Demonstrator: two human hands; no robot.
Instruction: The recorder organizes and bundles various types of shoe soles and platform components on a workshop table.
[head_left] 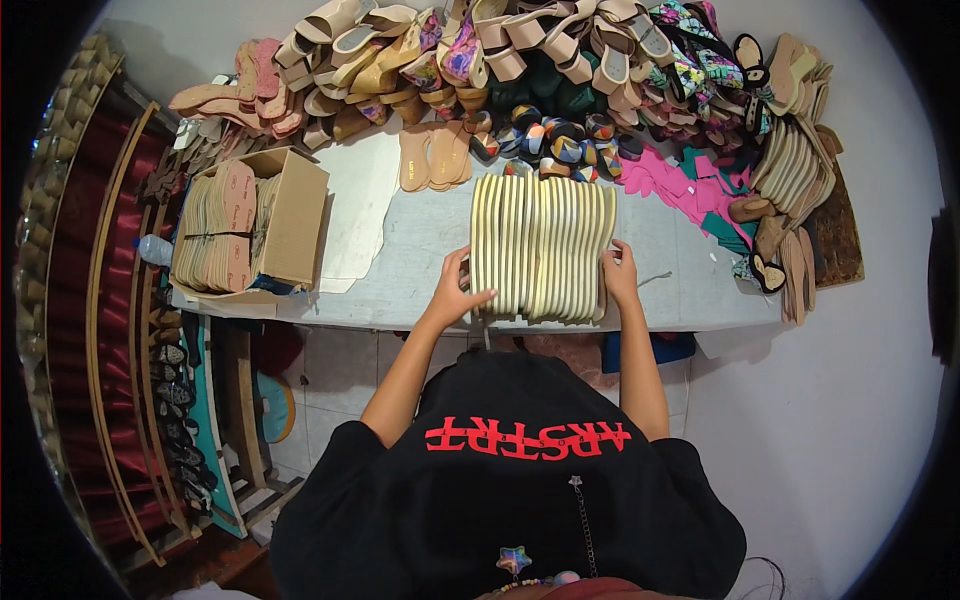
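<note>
A row of cream-edged shoe soles [543, 250] stands packed on edge on the table in front of me. My left hand [462, 288] presses its left end, with the thumb reaching across the near side and the fingers along the outer sole. At the right end, my right hand [619, 268] is bent against the last sole, its fingertips partly hidden. Between them, both hands clasp the row.
A cardboard box [297, 225] of tied insoles stands on the left of the grey table [405, 275]. Tan insoles [435, 157], patterned heels [565, 145] and pink fabric scraps [680, 190] lie beyond the row. Sandals [540, 40] are heaped along the wall. Shelving [120, 300] runs down the left.
</note>
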